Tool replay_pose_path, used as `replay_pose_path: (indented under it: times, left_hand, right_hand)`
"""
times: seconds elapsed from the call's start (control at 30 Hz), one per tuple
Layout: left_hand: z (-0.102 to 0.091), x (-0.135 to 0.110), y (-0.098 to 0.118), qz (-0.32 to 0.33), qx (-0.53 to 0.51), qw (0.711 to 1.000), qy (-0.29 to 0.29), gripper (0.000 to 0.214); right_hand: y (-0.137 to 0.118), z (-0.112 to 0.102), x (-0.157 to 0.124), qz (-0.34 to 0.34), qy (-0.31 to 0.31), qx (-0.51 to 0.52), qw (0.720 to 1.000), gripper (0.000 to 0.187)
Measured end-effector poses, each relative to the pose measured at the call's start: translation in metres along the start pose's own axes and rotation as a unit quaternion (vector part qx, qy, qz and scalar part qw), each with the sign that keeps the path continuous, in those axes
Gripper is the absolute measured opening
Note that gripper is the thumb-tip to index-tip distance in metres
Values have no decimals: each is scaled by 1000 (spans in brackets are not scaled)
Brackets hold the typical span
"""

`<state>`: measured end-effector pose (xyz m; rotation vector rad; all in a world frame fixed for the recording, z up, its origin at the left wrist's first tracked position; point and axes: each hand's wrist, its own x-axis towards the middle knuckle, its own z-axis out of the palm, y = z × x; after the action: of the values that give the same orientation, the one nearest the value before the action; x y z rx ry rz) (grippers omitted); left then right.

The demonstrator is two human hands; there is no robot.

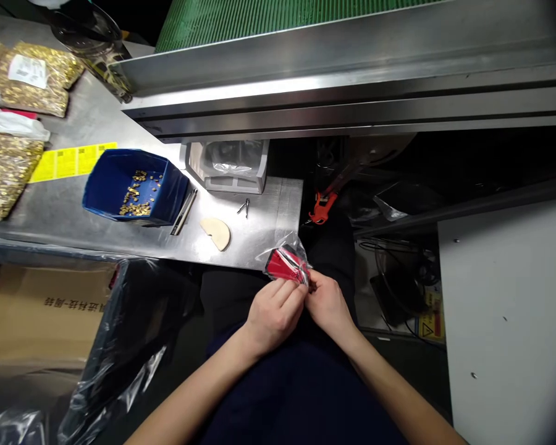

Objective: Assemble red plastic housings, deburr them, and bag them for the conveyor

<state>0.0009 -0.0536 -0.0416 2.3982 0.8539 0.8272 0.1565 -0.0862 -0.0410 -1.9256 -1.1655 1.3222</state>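
A small clear plastic bag with red pieces inside (285,261) is held over my lap, just off the front edge of the steel table (259,244). My left hand (273,312) pinches its lower edge with curled fingers. Pressed against it from the right, my right hand (327,303) pinches the same bag. Both hands are closed on the bag.
A blue bin (120,179) with small brass parts stands on the table, with bags of brass parts (9,167) at the far left and yellow labels (69,161). A beige pad (217,232), tweezers (244,207) and a grey holder (229,167) lie nearby. A cardboard box (41,315) sits lower left.
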Motion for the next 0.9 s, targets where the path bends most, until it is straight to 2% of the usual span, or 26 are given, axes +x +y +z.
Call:
replay_pose_path:
  times: [0.03, 0.13, 0.23, 0.4, 0.6, 0.67, 0.77, 0.83, 0.9]
  left_hand:
    - [0, 0, 2, -1, 3, 1000, -10, 20]
    - [-1, 0, 1, -62, 4, 997, -36, 14]
    - [-3, -2, -4, -111, -26, 992, -46, 21]
    - [-6, -12, -11, -171, -115, 977, -52, 10]
    - [-5, -19, -11, -227, -14, 970, -81, 11]
    - [-5, -18, -6, -217, -23, 972, -93, 11]
    - [-5, -14, 7, -159, -101, 978, -93, 11]
    - [-6, -9, 15, -130, -165, 974, -81, 12]
    - [-10, -5, 20, -145, -219, 963, -55, 11]
  right_hand:
    - [2, 0, 2, 0, 4, 57, 998, 13]
    - [8, 2, 5, -4, 4, 224, 975, 25]
    - [12, 7, 5, 19, -8, 293, 956, 33]
    - [14, 11, 3, 54, 13, 281, 958, 39]
    - [13, 16, 3, 60, 105, 276, 954, 40]
    - [12, 18, 3, 52, 126, 278, 951, 40]
    - [9, 21, 2, 37, 145, 290, 945, 40]
    - [7, 21, 0, 29, 140, 296, 945, 38]
    - [3, 18, -2, 21, 110, 271, 956, 37]
